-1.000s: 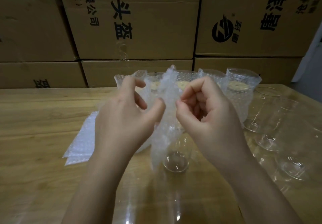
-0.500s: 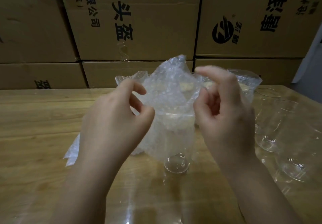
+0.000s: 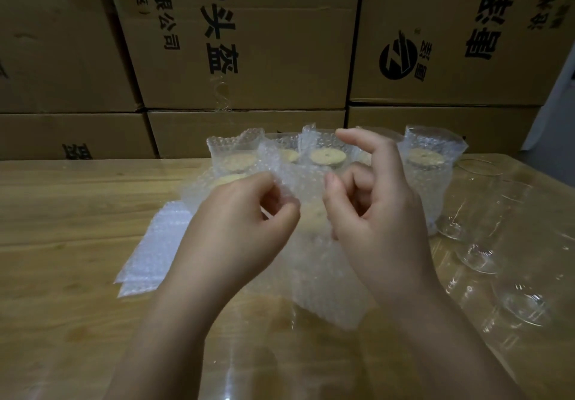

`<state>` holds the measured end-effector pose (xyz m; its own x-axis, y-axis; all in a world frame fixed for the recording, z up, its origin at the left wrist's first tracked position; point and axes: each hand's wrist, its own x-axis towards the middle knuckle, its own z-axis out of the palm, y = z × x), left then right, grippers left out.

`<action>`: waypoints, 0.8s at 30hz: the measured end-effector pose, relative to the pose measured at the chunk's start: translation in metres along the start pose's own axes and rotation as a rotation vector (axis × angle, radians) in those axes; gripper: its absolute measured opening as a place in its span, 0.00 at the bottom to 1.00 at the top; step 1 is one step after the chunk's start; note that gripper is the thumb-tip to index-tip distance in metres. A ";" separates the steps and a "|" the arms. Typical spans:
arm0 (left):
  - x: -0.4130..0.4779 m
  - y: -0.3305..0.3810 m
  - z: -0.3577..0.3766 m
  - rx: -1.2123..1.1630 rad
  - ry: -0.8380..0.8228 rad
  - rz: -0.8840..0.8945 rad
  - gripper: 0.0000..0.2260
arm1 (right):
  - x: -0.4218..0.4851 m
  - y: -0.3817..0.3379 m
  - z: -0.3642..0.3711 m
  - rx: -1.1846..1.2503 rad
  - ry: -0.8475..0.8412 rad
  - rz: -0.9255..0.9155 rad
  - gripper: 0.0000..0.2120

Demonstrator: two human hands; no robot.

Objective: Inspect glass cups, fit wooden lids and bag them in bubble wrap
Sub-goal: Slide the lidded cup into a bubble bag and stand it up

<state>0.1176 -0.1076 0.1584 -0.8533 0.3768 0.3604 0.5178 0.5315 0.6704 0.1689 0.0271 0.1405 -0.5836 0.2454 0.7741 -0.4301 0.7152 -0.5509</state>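
Centre, near: bubble wrap bag (image 3: 314,275) stood on wooden table (image 3: 62,219) between the two hands; contents blurred through wrap. Left hand (image 3: 245,225) pinched bag's top edge between thumb and curled fingers. Right hand (image 3: 376,222) sat at bag's right side, index raised, other fingers curled; I could not tell whether it gripped wrap. Far: row of bagged cups (image 3: 424,188), wooden lids (image 3: 326,157) visible inside. Right: bare glass cups (image 3: 479,253). Left: flat spare bags (image 3: 146,253). Behind: cardboard boxes (image 3: 255,42).

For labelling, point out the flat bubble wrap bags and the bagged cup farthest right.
flat bubble wrap bags (image 3: 149,253): head view, on the top sheet's middle.
bagged cup farthest right (image 3: 435,197): head view, on its wrapped side wall.
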 end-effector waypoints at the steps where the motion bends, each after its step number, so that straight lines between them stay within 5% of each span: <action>1: 0.000 -0.001 -0.002 0.001 -0.005 0.000 0.07 | 0.000 0.000 -0.001 0.020 -0.004 0.035 0.18; 9: -0.006 -0.010 -0.032 0.035 0.148 -0.023 0.03 | 0.012 0.009 -0.023 0.249 -0.038 0.439 0.16; 13: -0.006 -0.008 -0.031 0.022 0.269 0.006 0.03 | 0.009 0.005 -0.020 0.165 -0.059 0.301 0.20; 17: -0.008 0.003 -0.017 0.015 0.272 0.094 0.05 | 0.005 -0.018 -0.015 0.119 0.050 -0.099 0.17; 20: -0.009 0.009 -0.007 0.023 0.234 0.166 0.05 | -0.002 -0.028 -0.010 0.015 -0.018 -0.354 0.12; 24: -0.009 0.011 -0.001 0.023 0.295 0.190 0.06 | -0.003 -0.024 -0.002 -0.129 -0.132 -0.093 0.08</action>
<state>0.1311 -0.1057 0.1635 -0.7205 0.2370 0.6517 0.6677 0.4907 0.5598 0.1822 0.0109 0.1518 -0.6345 0.0927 0.7674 -0.3996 0.8105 -0.4283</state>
